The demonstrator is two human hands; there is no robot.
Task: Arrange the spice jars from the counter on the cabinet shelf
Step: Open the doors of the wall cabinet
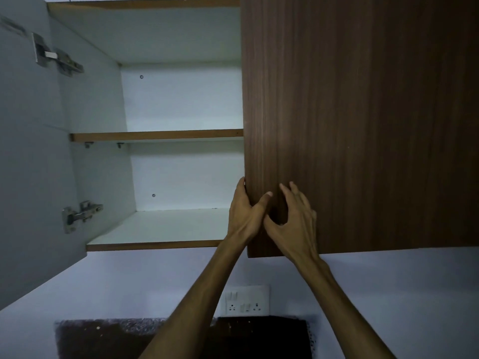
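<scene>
Both arms reach up. Left hand (242, 212) grips the free edge of the right door (363, 120), fingers behind, thumb in front. Right hand (295, 221) lies against the door face, fingers spread, holding nothing. Shelf (155, 136) exposed; jars not in view.

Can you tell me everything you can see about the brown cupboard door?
The brown door looks like dark wood with straight up-and-down grain, flat, with no handle showing. It covers the right side of the cabinet, looking shut or almost shut. The left hand curls its fingers around the door's left edge near the bottom, thumb on the front. The right hand hovers spread at its face.
</scene>
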